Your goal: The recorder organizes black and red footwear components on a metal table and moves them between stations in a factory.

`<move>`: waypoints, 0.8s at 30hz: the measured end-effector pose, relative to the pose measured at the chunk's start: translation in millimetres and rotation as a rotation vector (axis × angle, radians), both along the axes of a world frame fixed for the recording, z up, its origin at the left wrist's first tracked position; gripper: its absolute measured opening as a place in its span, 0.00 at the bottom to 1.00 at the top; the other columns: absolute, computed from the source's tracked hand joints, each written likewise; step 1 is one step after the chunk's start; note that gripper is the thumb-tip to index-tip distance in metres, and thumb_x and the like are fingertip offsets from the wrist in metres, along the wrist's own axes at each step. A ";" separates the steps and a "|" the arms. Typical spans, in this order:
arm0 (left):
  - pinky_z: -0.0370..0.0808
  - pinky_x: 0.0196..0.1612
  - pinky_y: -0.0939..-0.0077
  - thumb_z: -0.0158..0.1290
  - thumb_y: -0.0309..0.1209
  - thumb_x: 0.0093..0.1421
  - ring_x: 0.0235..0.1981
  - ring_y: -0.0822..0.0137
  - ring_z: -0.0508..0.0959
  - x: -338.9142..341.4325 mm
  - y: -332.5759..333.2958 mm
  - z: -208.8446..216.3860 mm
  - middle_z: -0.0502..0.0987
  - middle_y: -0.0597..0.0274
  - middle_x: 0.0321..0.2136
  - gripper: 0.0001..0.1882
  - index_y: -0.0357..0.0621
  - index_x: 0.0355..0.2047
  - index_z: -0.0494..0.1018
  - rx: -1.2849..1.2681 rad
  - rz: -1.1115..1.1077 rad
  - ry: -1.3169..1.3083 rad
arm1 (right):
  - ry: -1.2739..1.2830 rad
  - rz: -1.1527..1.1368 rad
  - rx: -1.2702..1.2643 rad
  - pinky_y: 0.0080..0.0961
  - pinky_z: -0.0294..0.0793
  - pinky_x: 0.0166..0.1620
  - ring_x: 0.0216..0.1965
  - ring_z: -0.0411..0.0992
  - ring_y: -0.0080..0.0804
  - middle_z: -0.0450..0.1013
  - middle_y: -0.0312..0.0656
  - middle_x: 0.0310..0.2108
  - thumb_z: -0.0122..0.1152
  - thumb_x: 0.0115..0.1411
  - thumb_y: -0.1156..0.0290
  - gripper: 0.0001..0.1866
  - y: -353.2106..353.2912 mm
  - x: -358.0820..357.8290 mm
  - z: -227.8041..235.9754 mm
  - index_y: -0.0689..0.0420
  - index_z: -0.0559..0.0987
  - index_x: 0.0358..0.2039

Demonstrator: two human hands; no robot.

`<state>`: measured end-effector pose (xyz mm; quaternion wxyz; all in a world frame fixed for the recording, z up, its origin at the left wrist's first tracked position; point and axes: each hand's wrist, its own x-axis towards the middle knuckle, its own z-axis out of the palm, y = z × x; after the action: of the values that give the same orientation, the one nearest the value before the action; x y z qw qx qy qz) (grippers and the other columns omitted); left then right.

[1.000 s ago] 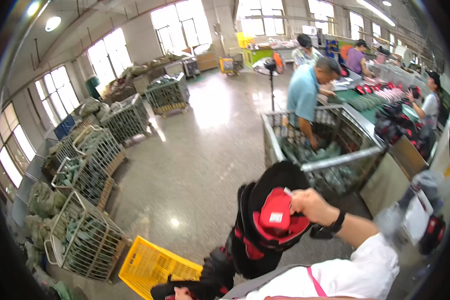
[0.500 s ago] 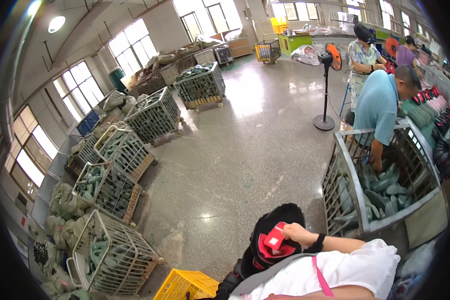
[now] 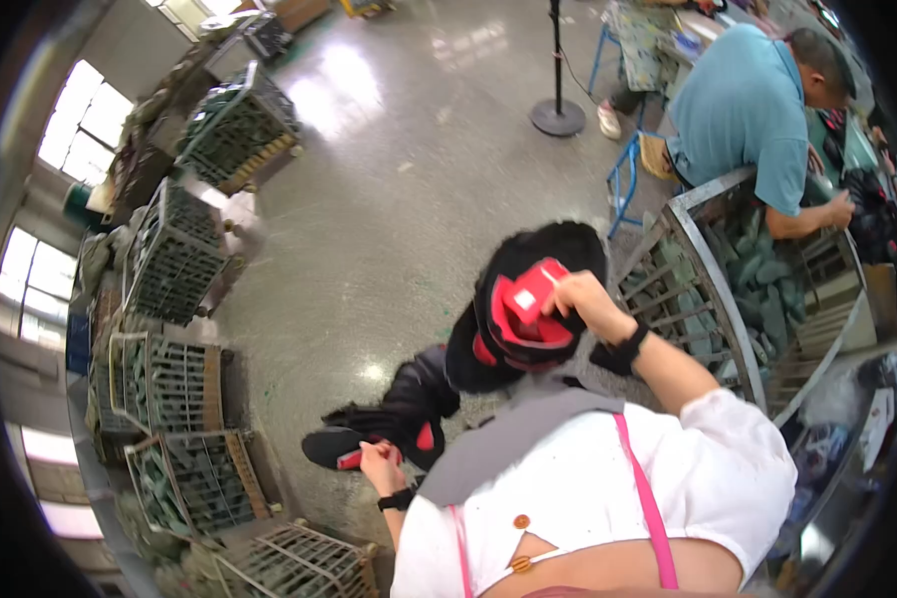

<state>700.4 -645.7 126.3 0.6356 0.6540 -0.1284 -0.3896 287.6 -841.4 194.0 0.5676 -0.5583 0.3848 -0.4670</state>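
My right hand (image 3: pixel 588 302) grips the red tongue (image 3: pixel 530 287) of what looks like a bundle of black shoe uppers (image 3: pixel 480 344) with red lining. A small white square shows on the tongue. The bundle hangs in front of my body, above the floor. Lower left, my left hand (image 3: pixel 380 466) pinches the red edge of another bundle of black shoe uppers (image 3: pixel 424 387). Several are stacked together there, one inside another. Where the two bundles meet, my grey apron (image 3: pixel 528 429) hides part of them. Black bands circle both wrists.
A metal cage cart (image 3: pixel 713 299) of green shoe lasts (image 3: pixel 762 264) stands close on my right. A person in a blue shirt (image 3: pixel 738 100) leans over it. Several caged carts (image 3: pixel 174 249) line the left. A blue stool (image 3: pixel 623 179) and a round stand base (image 3: pixel 558 118) are ahead.
My view has turned down and to the right. My left hand has come into sight on the lower bundle. The person in blue has moved a hand from inside the cart to its far side.
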 end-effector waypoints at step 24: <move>0.68 0.27 0.80 0.38 0.39 0.65 0.17 0.75 0.64 -1.3 -800.8 30.0 0.64 0.66 0.14 0.22 0.42 0.15 0.61 0.016 -0.428 0.038 | -0.416 -0.524 0.763 0.19 0.60 0.21 0.13 0.59 0.22 0.60 0.34 0.11 0.44 0.56 0.75 0.16 -624.6 24.3 -36.8 0.56 0.64 0.11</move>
<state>699.1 -1446.5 156.3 0.5354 0.6094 -0.2490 -0.5291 311.9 -1466.0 157.2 0.6595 -0.0910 0.5339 -0.5213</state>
